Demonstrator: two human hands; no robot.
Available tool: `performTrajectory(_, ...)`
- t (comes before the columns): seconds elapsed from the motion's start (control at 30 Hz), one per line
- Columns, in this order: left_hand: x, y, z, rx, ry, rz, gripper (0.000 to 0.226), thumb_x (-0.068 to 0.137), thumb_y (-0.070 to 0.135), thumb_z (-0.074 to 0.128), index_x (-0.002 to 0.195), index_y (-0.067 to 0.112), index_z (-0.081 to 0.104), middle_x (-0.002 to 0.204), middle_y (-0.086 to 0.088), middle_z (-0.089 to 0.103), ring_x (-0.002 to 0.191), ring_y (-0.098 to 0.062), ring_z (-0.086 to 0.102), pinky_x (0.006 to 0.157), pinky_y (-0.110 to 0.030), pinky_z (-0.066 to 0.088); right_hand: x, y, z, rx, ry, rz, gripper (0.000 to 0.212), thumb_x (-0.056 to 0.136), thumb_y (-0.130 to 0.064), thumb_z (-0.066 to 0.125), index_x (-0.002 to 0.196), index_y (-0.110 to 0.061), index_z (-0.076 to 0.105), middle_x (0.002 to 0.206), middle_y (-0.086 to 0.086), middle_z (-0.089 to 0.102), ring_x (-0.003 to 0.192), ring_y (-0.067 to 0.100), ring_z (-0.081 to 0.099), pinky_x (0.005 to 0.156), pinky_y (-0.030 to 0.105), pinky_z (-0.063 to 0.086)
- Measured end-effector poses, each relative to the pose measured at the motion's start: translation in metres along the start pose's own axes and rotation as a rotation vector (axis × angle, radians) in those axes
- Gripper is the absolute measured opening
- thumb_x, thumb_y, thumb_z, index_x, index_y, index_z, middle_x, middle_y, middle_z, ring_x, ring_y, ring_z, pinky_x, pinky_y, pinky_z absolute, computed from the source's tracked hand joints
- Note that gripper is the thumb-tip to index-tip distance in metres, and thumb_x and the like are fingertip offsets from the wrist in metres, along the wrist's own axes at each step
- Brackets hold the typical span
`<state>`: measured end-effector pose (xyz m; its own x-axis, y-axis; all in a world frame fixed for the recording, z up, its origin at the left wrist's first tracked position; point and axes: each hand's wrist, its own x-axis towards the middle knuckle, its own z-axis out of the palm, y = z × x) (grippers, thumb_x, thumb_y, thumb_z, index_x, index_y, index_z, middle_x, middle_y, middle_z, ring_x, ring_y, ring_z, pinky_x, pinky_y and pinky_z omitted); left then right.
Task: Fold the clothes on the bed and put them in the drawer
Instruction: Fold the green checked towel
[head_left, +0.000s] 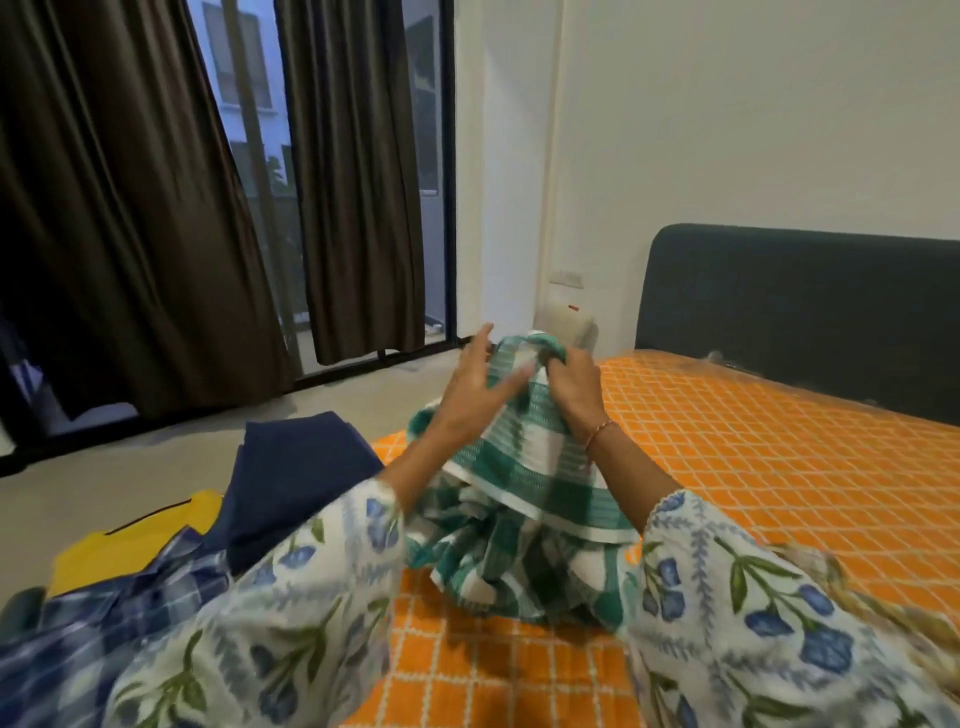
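Right hand (571, 387) grips the green checked cloth (519, 467) (left hand (475, 384) spread against it) above the bed (753, 467), shirts (301, 467) at 9 o'clock

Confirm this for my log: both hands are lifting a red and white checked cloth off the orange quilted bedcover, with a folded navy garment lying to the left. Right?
Not quite: the head view shows the checked cloth is green and white, not red. The rest stands: left hand and right hand raise it above the orange quilted bedcover, folded navy garment at left.

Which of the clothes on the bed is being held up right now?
The green and white checked cloth. Both hands are on it, while the navy, yellow and blue plaid pieces lie untouched to the left.
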<state>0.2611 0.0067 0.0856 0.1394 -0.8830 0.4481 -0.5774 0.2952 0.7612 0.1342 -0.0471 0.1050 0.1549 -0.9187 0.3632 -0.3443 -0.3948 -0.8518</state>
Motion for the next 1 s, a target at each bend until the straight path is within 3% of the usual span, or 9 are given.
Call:
performTrajectory(0.1, -0.036, -0.024, -0.002, 0.721, -0.129, 0.449, 0.108, 0.068, 0.077, 0.052, 0.15, 0.034, -0.005, 0.158, -0.012, 0.005, 0.143, -0.029, 0.019, 0.112, -0.043, 0.025, 0.01, -0.009, -0.003, 0.308, -0.042, 0.206, 0.019, 0.095, -0.014, 0.048, 0.095, -0.006, 0.065, 0.098, 0.02, 0.068, 0.089, 0.033, 0.066, 0.083, 0.043, 0.055)
performTrajectory(0.17, -0.038, -0.043, -0.002, 0.921, -0.029, 0.568, 0.097, 0.075, 0.066, 0.053, 0.15, 0.023, 0.009, 0.154, -0.019, 0.011, 0.136, -0.037, 0.031, 0.103, -0.047, 0.038, 0.01, -0.012, -0.011, 0.43, -0.078, 0.298, 0.017, 0.096, -0.01, 0.048, 0.088, -0.005, 0.062, 0.077, 0.016, 0.068, 0.064, 0.023, 0.067, 0.058, 0.025, 0.057)
performTrajectory(0.23, -0.033, -0.053, -0.008, 0.94, 0.061, 0.621, 0.071, 0.076, 0.034, 0.066, 0.138, 0.012, 0.04, 0.138, -0.023, 0.04, 0.116, -0.038, 0.053, 0.084, -0.04, 0.052, 0.01, -0.008, -0.019, 0.516, -0.122, 0.379, 0.019, 0.097, -0.009, 0.049, 0.081, -0.004, 0.06, 0.059, 0.008, 0.066, 0.045, 0.014, 0.063, 0.042, 0.019, 0.05)
performTrajectory(0.3, -0.029, -0.044, -0.014, 0.72, 0.171, 0.497, 0.044, 0.069, 0.008, 0.058, 0.113, 0.009, 0.063, 0.108, -0.017, 0.065, 0.09, -0.034, 0.066, 0.067, -0.034, 0.053, 0.016, 0.002, -0.026, 0.425, -0.125, 0.385, 0.019, 0.096, -0.014, 0.051, 0.091, 0.0, 0.062, 0.077, 0.012, 0.069, 0.061, 0.017, 0.068, 0.057, 0.025, 0.055)
performTrajectory(0.4, -0.013, -0.011, -0.013, 0.301, 0.304, 0.122, 0.038, 0.069, 0.009, 0.045, 0.097, 0.009, 0.071, 0.094, -0.012, 0.071, 0.09, -0.029, 0.065, 0.073, -0.034, 0.049, 0.018, 0.008, -0.029, -0.123, -0.112, 0.174, 0.033, 0.09, -0.02, 0.056, 0.121, -0.009, 0.056, 0.117, 0.012, 0.063, 0.104, 0.03, 0.06, 0.092, 0.042, 0.049)
performTrajectory(0.5, 0.015, 0.023, -0.01, 0.47, 0.103, -0.137, 0.02, 0.077, 0.01, 0.049, 0.081, 0.007, 0.069, 0.092, -0.019, 0.067, 0.091, -0.033, 0.062, 0.068, -0.033, 0.046, 0.002, -0.009, -0.028, -0.209, -0.086, -0.201, 0.048, 0.083, -0.02, 0.057, 0.129, -0.012, 0.052, 0.128, 0.011, 0.053, 0.119, 0.025, 0.049, 0.103, 0.038, 0.04)
performTrajectory(0.63, 0.047, 0.054, -0.012, 0.642, -0.165, -0.28, 0.033, 0.093, 0.014, 0.039, 0.109, -0.003, 0.061, 0.109, -0.018, 0.058, 0.103, -0.035, 0.056, 0.074, -0.034, 0.04, -0.024, -0.032, -0.02, -0.254, -0.406, -0.401, 0.055, 0.082, -0.025, 0.057, 0.134, -0.012, 0.045, 0.123, 0.005, 0.053, 0.104, 0.014, 0.05, 0.089, 0.025, 0.043)
performTrajectory(0.8, 0.048, 0.076, -0.043, 0.331, -0.49, -0.27, 0.03, 0.098, 0.023, 0.044, 0.077, 0.008, 0.06, 0.07, -0.004, 0.054, 0.056, -0.012, 0.046, 0.055, -0.025, 0.037, -0.013, -0.026, -0.022, -0.413, -0.073, -0.501, 0.024, 0.092, -0.007, 0.049, 0.109, -0.007, 0.065, 0.103, 0.013, 0.068, 0.094, 0.029, 0.062, 0.081, 0.044, 0.051)
performTrajectory(1.0, 0.053, 0.061, -0.063, 0.856, -0.163, -0.058, 0.008, 0.085, 0.01, 0.061, 0.082, 0.008, 0.068, 0.08, -0.007, 0.063, 0.074, -0.023, 0.059, 0.063, -0.033, 0.049, -0.002, -0.024, -0.034, -0.241, 0.053, -0.339, 0.028, 0.099, -0.009, 0.04, 0.103, 0.0, 0.066, 0.097, 0.011, 0.067, 0.086, 0.023, 0.059, 0.077, 0.038, 0.051)
